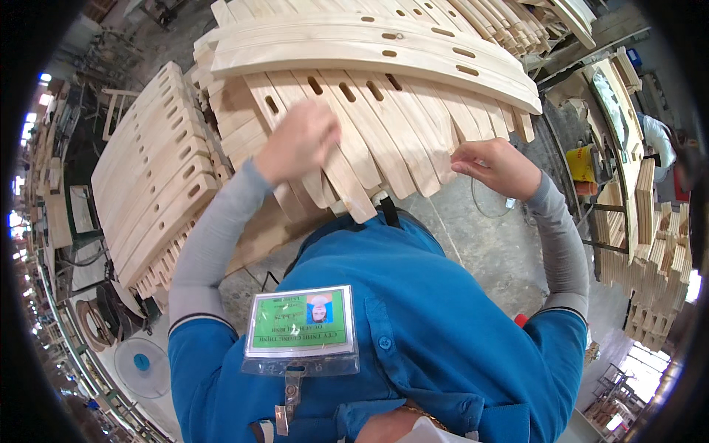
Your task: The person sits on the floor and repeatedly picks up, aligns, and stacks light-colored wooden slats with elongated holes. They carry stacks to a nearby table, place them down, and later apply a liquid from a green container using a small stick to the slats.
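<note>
Pale wooden slats (358, 136), each with an oval slot near its far end, lie fanned side by side in front of me. My left hand (301, 140) is over the slats at the left, curled and smeared by motion; whether it holds anything is hidden. One slat (351, 188) below it sticks out closer to my body than its neighbours. My right hand (498, 168) is at the right ends of the slats, thumb and fingers drawn together at a slat's edge. Anything small between those fingertips cannot be made out.
Slightly curved slotted boards (369, 52) lie across the far part of the pile. Another stack of slotted boards (151, 173) stands at the left. To the right are a yellow container (581, 164), a workbench (617, 118) and stacked wooden pieces (657, 273).
</note>
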`<state>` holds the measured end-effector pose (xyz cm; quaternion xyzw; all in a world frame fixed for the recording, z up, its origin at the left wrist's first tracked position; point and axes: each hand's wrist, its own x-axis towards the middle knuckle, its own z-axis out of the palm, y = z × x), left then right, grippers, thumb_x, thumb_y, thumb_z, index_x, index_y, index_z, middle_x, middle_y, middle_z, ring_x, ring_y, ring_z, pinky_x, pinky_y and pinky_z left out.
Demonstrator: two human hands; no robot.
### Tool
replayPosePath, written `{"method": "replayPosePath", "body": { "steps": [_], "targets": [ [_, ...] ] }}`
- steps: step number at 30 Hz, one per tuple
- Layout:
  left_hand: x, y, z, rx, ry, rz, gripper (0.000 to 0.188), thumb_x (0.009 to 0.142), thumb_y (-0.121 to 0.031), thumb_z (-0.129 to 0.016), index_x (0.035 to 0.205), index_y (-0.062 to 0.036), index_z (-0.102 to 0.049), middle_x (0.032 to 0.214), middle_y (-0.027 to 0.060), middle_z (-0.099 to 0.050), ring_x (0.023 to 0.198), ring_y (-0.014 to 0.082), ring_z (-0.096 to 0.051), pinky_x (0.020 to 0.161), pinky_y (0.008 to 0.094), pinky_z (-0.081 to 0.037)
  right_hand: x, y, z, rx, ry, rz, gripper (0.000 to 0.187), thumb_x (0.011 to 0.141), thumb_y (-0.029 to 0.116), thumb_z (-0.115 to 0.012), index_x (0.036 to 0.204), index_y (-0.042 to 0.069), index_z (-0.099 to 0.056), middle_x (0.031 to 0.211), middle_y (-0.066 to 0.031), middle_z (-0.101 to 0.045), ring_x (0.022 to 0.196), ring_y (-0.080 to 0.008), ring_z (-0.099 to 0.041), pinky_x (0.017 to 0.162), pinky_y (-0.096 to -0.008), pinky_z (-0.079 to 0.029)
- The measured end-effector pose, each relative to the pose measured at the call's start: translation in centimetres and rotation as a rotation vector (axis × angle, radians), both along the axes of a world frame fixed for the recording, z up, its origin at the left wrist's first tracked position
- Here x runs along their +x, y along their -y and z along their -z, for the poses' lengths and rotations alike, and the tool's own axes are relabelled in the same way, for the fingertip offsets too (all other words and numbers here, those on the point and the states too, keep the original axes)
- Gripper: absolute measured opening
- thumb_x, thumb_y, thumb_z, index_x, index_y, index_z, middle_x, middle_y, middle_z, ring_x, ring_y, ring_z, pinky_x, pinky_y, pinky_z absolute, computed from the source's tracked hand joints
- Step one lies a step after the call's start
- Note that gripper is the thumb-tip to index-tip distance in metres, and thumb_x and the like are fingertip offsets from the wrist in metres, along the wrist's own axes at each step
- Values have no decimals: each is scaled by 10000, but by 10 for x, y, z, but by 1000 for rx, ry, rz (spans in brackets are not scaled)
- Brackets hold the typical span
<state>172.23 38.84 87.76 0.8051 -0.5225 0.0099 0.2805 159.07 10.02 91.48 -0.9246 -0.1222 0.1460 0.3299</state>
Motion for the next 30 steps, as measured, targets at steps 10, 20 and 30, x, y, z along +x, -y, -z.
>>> {"method": "replayPosePath", "body": {
  "steps": [10,20,30],
  "targets": [
    [127,-83,-24,-319,141,-735,600,878,-411,-461,1280,20,-345,1292,147,-413,1182,260,-389,1007,318,-257,17,167,47,819,531,820,563,941,368,-303,1360,15,-177,1412,-121,-202,1312,-191,-166,1065,-310,-135],
    [157,-83,22,-962,-959,-709,527,926,-411,-317,1256,-8,-393,1251,95,-459,1145,180,-439,960,297,-333,96,157,75,1034,279,943,555,928,412,-329,1226,-45,-427,1212,-124,-485,1092,-155,-462,934,-254,-335],
    [127,-71,32,-1208,-650,-1034,565,924,-410,-313,1195,70,-433,1135,137,-541,1039,191,-522,904,285,-385,279,178,61,1102,210,788,358,896,274,-456,1052,-30,-564,1023,-97,-591,856,-140,-573,742,-243,-442]
  ]
}}
